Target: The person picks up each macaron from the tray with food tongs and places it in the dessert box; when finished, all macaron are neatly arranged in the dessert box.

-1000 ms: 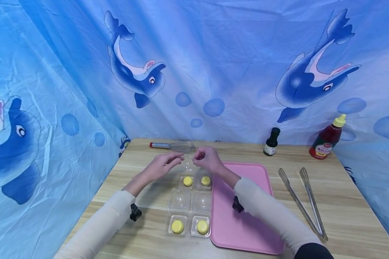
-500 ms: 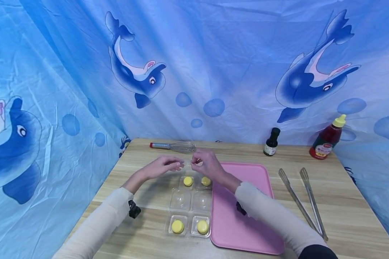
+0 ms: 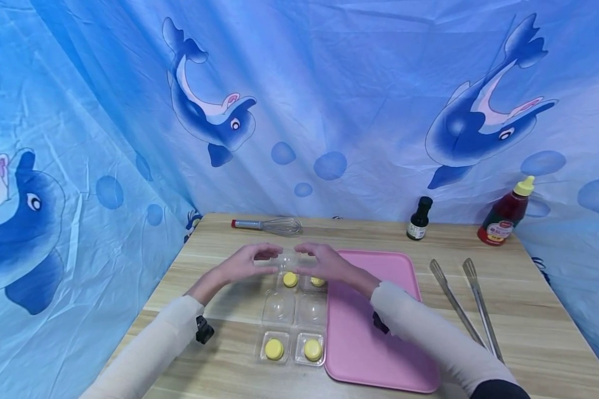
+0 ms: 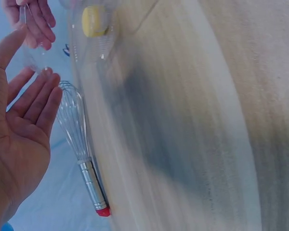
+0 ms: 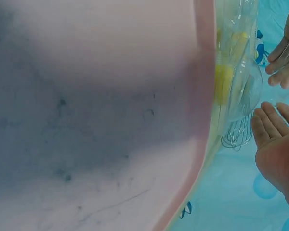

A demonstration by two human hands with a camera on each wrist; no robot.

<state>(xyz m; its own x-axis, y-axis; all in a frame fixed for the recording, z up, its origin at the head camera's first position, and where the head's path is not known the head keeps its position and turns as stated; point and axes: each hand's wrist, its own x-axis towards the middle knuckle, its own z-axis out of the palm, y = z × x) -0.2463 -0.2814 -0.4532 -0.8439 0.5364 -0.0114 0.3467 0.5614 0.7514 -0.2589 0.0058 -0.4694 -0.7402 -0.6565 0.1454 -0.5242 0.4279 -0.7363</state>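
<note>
My left hand [image 3: 244, 261] and right hand [image 3: 326, 263] face each other with curved fingers and thumbs, above the far end of several clear plastic boxes. Between them they hold a thin clear plastic lid [image 4: 32, 60], its edges at the thumbs and fingertips in the left wrist view. Just nearer than the hands, a yellow macaron [image 3: 290, 279] sits in its box; another macaron [image 3: 318, 281] is partly hidden by my right hand. In the right wrist view, a second domed lid [image 5: 248, 89] stands raised beside my right hand [image 5: 277, 142].
Two nearer boxes lie open, each with a macaron [image 3: 274, 349] and a flat-lying lid [image 3: 278, 306]. A pink tray [image 3: 374, 343] adjoins them on the right. A whisk [image 3: 282, 225] lies behind. Metal tongs [image 3: 481, 310], a dark bottle [image 3: 418, 221] and a red sauce bottle [image 3: 504, 219] are further right.
The right hand has come down and its pinched fingers have spread into a curve. The left hand's fingers and thumb have parted wider around the lid. Boxes and tray stay put.
</note>
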